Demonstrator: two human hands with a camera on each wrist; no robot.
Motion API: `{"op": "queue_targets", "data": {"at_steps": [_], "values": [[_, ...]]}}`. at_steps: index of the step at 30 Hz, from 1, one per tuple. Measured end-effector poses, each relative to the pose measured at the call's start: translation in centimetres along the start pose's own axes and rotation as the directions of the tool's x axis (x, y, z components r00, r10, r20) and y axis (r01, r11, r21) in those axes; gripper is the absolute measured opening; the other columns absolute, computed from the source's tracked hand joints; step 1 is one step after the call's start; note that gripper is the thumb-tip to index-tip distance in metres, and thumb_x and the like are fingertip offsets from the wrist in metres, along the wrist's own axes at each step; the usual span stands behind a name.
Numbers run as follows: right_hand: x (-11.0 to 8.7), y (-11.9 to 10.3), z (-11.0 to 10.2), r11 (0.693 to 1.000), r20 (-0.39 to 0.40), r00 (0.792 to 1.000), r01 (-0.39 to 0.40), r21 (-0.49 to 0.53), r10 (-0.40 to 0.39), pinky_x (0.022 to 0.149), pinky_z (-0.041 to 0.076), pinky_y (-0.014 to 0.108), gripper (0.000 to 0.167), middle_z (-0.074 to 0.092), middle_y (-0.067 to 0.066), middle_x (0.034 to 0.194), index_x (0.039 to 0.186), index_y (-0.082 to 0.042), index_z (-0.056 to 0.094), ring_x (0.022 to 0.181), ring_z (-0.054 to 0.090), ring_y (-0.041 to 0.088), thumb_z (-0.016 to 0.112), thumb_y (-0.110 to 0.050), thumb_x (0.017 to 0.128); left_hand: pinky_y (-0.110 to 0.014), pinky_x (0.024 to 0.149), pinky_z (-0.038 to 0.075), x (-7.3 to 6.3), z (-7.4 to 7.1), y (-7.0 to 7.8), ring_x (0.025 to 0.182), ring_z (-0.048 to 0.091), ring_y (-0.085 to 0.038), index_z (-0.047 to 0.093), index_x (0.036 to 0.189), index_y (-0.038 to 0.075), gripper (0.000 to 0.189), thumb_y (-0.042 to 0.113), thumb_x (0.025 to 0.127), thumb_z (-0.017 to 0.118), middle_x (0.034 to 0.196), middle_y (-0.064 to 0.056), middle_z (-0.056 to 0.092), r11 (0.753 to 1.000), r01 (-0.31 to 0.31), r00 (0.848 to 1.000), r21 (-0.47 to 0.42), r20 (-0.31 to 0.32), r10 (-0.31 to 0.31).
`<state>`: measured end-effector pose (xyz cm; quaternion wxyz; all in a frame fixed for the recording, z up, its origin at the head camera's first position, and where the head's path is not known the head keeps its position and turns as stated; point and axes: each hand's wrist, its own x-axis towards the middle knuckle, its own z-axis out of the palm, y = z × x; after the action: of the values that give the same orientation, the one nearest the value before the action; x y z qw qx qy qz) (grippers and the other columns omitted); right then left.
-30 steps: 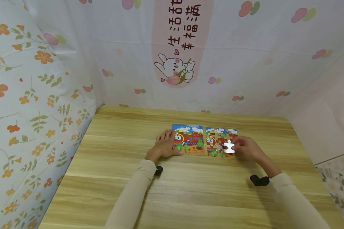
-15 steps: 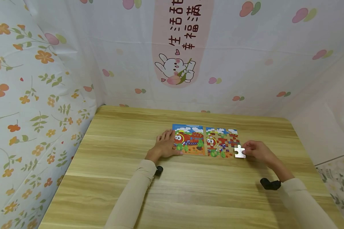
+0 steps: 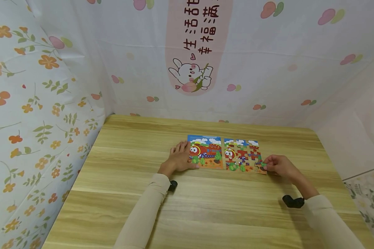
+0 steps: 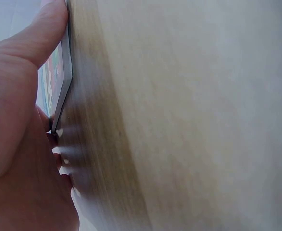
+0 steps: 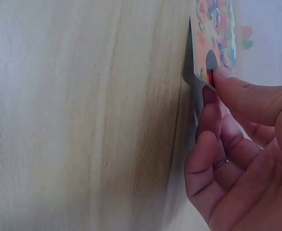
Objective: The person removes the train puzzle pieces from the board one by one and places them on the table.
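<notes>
My left hand (image 3: 178, 160) rests at the left side of a picture board (image 3: 209, 162) showing a red train with a face. Its thumb (image 4: 47, 31) lies along the board's near edge, and the other fingers reach along the left side. Right of the board, a jigsaw puzzle (image 3: 241, 152) of the same train is laid out on the table with thin gaps between pieces. My right hand (image 3: 280, 166) pinches a puzzle piece (image 3: 260, 168) at the puzzle's near right corner, picture side up. In the right wrist view, the thumb (image 5: 225, 77) is on top of the piece, fingers beneath.
The wooden table (image 3: 212, 207) ends at the back against a printed curtain (image 3: 137, 69). A flowered cloth (image 3: 43, 121) hangs at the left. Dark wrist cameras sit on both wrists, the right one (image 3: 293, 201) standing out toward the table.
My right hand moved right and toward me, to the puzzle's near right corner. The piece, silvery white in the earlier frames, now shows its picture. The left hand has stayed put.
</notes>
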<state>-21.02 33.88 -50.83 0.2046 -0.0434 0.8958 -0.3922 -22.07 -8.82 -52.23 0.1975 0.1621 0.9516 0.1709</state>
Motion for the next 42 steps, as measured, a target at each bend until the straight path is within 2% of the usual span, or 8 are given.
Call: {"op": "queue_targets", "data": {"at_steps": [12, 16, 30, 42], "values": [[0.3, -0.5, 0.7, 0.982, -0.057, 0.997, 0.042, -0.183, -0.053, 0.059, 0.044, 0.027, 0.012, 0.065, 0.009, 0.088, 0.102, 0.001, 0.063, 0.074, 0.053, 0.017, 0.065, -0.009, 0.095, -0.05, 0.118, 0.012, 0.1, 0.2, 0.1, 0.154, -0.001, -0.029, 0.001, 0.161, 0.009, 0.107, 0.063, 0.09, 0.06, 0.167, -0.011, 0.002, 1.0, 0.002, 1.0, -0.009, 0.002, -0.002], [0.4, -0.6, 0.8, 0.978, -0.059, 0.996, 0.046, -0.205, -0.059, 0.06, 0.043, 0.028, 0.01, 0.064, 0.007, 0.087, 0.1, 0.0, 0.063, 0.076, 0.052, 0.018, 0.065, -0.008, 0.094, -0.05, 0.118, 0.014, 0.1, 0.0, 0.1, 0.154, 0.001, -0.029, 0.002, 0.161, 0.009, 0.109, 0.066, 0.088, 0.06, 0.167, -0.01, 0.003, 1.0, 0.004, 1.0, 0.002, 0.0, -0.004], [0.6, -0.9, 0.8, 0.962, -0.056, 0.995, 0.064, -0.266, -0.081, 0.067, 0.044, 0.033, 0.006, 0.064, 0.006, 0.086, 0.097, -0.002, 0.063, 0.077, 0.054, 0.018, 0.064, -0.007, 0.094, -0.051, 0.12, 0.01, -0.1, -0.2, 0.2, 0.154, -0.001, -0.028, 0.001, 0.161, 0.011, 0.108, 0.065, 0.089, 0.059, 0.168, -0.009, 0.001, 1.0, 0.008, 1.0, -0.018, 0.01, -0.007], [0.7, -1.4, 0.7, 0.939, -0.032, 0.998, 0.046, -0.341, -0.061, 0.067, 0.046, 0.037, 0.01, 0.068, 0.013, 0.09, 0.097, -0.001, 0.063, 0.081, 0.061, 0.025, 0.067, -0.009, 0.093, -0.052, 0.12, 0.011, -0.3, -0.4, 0.4, 0.154, 0.0, -0.029, 0.002, 0.161, 0.01, 0.107, 0.064, 0.089, 0.061, 0.167, -0.01, 0.002, 1.0, 0.007, 1.0, -0.023, 0.012, -0.006]]}}
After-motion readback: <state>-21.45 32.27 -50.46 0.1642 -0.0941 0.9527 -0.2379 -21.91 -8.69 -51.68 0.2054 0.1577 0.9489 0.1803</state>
